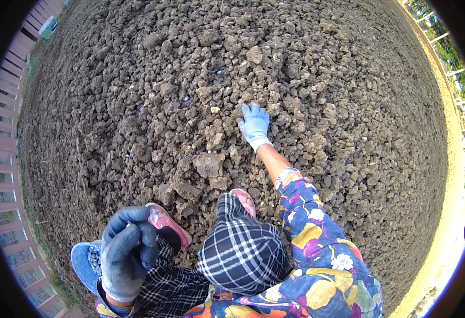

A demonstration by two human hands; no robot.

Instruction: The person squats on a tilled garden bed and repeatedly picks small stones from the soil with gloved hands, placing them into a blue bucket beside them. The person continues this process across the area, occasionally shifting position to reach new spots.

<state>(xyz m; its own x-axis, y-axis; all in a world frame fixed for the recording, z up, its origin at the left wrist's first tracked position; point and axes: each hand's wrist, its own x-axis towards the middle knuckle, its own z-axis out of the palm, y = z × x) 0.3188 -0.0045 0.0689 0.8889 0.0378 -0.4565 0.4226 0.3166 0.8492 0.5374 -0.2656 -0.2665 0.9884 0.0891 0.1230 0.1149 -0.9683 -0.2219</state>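
Observation:
My left hand, in a glove with a dark grey palm, is raised at the lower left with its fingers curled in. A small pale piece, too small to identify, shows between the fingers. Behind that hand is a blue container with small grey pieces inside, partly hidden by the glove. My right hand, in a light blue-grey glove, reaches forward and down to the cloddy soil. Its fingers are apart and touch the clods; the tips are partly hidden among them. A pale yellowish lump lies left of them.
My pink shoes stand on the soil below a large clod. Several small bluish-white bits lie scattered around. A brown slatted fence runs along the left, with a pale green container beside it. A sandy strip borders the right.

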